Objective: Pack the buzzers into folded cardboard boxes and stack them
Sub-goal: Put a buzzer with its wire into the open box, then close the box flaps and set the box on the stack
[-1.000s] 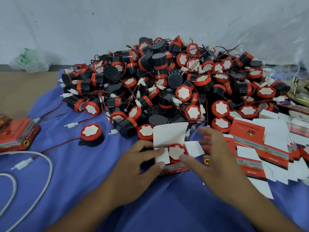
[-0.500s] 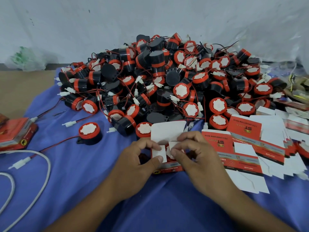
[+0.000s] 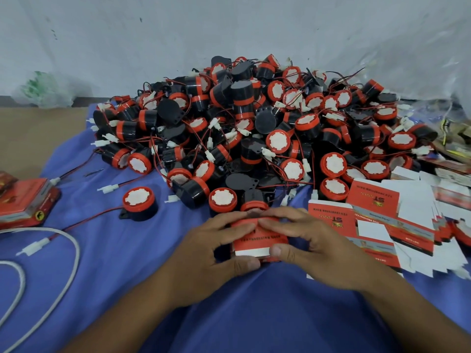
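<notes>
While the small red cardboard box [image 3: 257,240] sits at lower centre of the frame on the blue-covered surface [image 3: 229,314], it's gripped from both sides. The left hand [image 3: 204,253] is curled round its left end and the right hand [image 3: 313,248] round its right end, with fingers laid across the top and both thumbs tucked against the near edge. The lid looks folded down, though the seam is hidden under the fingers, so can't really be told.

Right behind the box, a huge pile of black-and-red buzzers [image 3: 254,128] with tangled red wires is heaped across the middle of the frame. One lone buzzer [image 3: 139,203] is parked apart, left of centre. Flat unfolded boxes [image 3: 377,225] are fanned out at the right, just beside the right hand. Finished red boxes [image 3: 25,202] are stacked at the left edge, and a white cable [image 3: 68,250] is looped at lower left.
</notes>
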A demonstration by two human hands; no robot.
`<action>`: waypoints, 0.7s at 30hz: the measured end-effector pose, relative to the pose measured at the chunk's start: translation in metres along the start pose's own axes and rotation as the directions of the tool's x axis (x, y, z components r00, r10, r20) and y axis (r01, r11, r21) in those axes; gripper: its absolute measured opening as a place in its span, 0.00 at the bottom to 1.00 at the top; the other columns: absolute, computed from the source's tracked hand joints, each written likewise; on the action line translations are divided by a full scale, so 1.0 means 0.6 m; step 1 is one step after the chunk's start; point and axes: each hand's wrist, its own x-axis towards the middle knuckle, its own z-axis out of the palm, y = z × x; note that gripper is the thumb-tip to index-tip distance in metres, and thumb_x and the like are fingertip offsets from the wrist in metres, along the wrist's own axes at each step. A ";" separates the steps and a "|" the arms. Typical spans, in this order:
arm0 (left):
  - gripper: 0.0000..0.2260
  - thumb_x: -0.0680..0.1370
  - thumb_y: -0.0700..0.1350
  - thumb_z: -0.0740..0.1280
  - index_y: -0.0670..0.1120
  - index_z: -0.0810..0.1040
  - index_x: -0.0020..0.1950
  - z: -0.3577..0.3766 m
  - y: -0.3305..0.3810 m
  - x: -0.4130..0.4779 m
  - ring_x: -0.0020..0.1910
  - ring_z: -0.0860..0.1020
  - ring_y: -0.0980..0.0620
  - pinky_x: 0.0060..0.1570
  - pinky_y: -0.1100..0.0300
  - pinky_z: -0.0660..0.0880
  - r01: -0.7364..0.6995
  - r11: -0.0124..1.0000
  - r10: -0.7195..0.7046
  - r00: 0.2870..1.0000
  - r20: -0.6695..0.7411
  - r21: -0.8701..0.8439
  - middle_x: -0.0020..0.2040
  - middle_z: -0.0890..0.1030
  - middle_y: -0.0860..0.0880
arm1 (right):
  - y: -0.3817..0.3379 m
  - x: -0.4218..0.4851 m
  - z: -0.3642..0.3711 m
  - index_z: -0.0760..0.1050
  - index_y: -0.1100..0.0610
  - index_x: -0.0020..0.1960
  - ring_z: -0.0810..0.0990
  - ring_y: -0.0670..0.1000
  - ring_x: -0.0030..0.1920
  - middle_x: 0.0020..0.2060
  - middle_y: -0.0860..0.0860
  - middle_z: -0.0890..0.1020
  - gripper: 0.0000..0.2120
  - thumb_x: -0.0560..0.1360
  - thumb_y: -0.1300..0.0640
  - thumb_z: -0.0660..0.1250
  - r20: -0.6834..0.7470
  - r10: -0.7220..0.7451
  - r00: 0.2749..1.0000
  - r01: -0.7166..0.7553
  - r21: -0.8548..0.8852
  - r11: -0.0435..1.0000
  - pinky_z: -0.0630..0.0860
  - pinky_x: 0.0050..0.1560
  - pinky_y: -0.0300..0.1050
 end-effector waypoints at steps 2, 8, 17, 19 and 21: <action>0.26 0.74 0.69 0.65 0.64 0.71 0.71 0.000 -0.003 -0.001 0.71 0.64 0.69 0.66 0.75 0.64 -0.010 1.000 0.010 1.000 -0.002 0.014 0.72 0.65 0.70 | 0.001 -0.003 -0.002 0.71 0.43 0.73 0.68 0.38 0.71 0.70 0.32 0.69 0.24 0.78 0.40 0.67 -0.021 0.012 1.000 -0.013 -0.004 1.000 0.67 0.66 0.30; 0.22 0.78 0.68 0.60 0.66 0.68 0.71 -0.003 -0.007 0.000 0.70 0.66 0.70 0.64 0.74 0.66 -0.030 0.995 0.032 0.999 -0.022 0.091 0.71 0.67 0.71 | -0.002 -0.006 -0.003 0.71 0.47 0.73 0.69 0.37 0.70 0.71 0.37 0.72 0.27 0.79 0.35 0.61 -0.075 -0.065 0.995 0.043 -0.264 0.964 0.68 0.69 0.34; 0.19 0.83 0.57 0.57 0.54 0.75 0.71 -0.002 -0.003 0.002 0.71 0.69 0.64 0.66 0.63 0.71 -0.071 0.995 0.075 0.995 -0.061 0.066 0.70 0.75 0.60 | -0.017 -0.004 0.003 0.75 0.53 0.70 0.74 0.40 0.67 0.66 0.44 0.79 0.23 0.82 0.41 0.59 -0.118 -0.130 0.984 0.087 -0.318 0.944 0.70 0.66 0.32; 0.19 0.83 0.56 0.57 0.52 0.75 0.71 -0.002 -0.003 0.004 0.70 0.70 0.64 0.66 0.61 0.72 -0.070 0.996 0.074 0.996 -0.058 0.060 0.70 0.75 0.58 | -0.023 -0.002 0.002 0.76 0.53 0.69 0.75 0.42 0.66 0.65 0.44 0.79 0.22 0.83 0.41 0.59 -0.119 -0.136 0.984 0.088 -0.340 0.936 0.69 0.66 0.29; 0.19 0.83 0.56 0.57 0.52 0.75 0.71 -0.002 -0.003 0.005 0.70 0.70 0.63 0.66 0.60 0.73 -0.070 0.997 0.071 0.996 -0.055 0.036 0.70 0.75 0.59 | -0.028 -0.001 -0.001 0.77 0.54 0.68 0.75 0.43 0.65 0.63 0.44 0.80 0.22 0.83 0.42 0.59 -0.117 -0.149 0.982 0.097 -0.367 0.925 0.70 0.65 0.29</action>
